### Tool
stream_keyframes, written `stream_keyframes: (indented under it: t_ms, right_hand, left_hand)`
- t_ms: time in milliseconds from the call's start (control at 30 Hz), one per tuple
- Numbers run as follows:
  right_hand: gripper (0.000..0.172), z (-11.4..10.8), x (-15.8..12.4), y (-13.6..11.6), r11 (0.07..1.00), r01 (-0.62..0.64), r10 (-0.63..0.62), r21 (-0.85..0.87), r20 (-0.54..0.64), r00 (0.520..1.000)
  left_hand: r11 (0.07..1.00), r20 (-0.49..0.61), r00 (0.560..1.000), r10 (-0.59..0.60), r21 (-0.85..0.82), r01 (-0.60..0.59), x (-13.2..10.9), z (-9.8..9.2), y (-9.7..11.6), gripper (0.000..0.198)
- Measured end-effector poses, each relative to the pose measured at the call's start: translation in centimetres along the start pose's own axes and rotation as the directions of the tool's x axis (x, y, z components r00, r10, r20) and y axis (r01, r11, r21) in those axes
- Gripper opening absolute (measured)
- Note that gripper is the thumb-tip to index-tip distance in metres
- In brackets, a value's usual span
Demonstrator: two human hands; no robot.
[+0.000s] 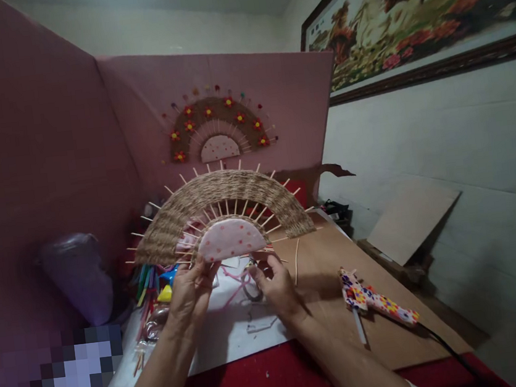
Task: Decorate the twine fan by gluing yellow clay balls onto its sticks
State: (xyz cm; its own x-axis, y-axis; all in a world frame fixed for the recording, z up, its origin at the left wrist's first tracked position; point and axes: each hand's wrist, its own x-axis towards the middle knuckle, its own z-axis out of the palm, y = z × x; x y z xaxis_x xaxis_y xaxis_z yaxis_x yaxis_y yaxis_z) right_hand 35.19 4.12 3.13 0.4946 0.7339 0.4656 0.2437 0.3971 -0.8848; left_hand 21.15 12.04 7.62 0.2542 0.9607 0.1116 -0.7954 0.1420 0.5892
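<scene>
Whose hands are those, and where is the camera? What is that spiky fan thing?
The camera sits on a person's head and looks down, so you see that person's own two arms. The left hand and the right hand hold up a woven half-circle by its bottom edge. Thin sticks poke out all round it, and its middle is pink with dots. Behind it, a flowered half-circle hangs on the pink board. On the brown board lies a colourful glue gun with a black cord. Under the hands is a white sheet.
</scene>
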Motion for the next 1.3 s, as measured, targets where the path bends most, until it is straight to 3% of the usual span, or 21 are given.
stream_keyframes:
  t_ms: [67,167,267,433,600,933,1300]
  right_hand:
    - [0.039,0.1,0.4,-0.2,0.927,-0.13,0.118,0.352,0.057,0.991]
    - [0.038,0.1,0.8,-0.7,0.651,-0.287,0.288,0.703,0.12,0.95]
    - [0.035,-0.1,1.1,-1.2,0.471,-0.322,0.413,0.821,0.118,0.903]
    - [0.036,-0.3,1.3,-1.4,0.377,-0.343,0.483,0.86,0.134,0.865]
    - [0.031,-0.4,1.3,-1.0,0.336,-0.378,0.495,0.863,0.18,0.85]
    - [0.028,-0.4,1.1,-0.6,0.316,-0.404,0.481,0.859,0.222,0.848]
    - [0.025,0.2,0.5,-0.8,0.35,-0.429,0.43,0.833,0.263,0.863]
  left_hand:
    - [0.999,0.007,0.999,-0.05,-0.009,0.05,-0.6,0.1,-0.9,0.035]
    - [0.995,0.013,0.995,-0.103,0.012,0.103,-1.4,0.1,-2.1,0.037]
    - [0.991,0.016,0.992,-0.124,0.047,0.123,-2.0,0.2,-2.7,0.035]
    - [0.985,0.074,0.982,-0.174,0.029,0.172,-2.3,0.5,-2.8,0.022]
    - [0.96,0.113,0.956,-0.272,0.102,0.261,-2.6,0.7,-2.9,0.014]
    - [0.958,0.145,0.955,-0.261,0.161,0.237,-2.4,0.1,-3.1,0.016]
    - [0.961,0.088,0.962,-0.259,0.121,0.248,-2.2,0.6,-2.7,0.022]
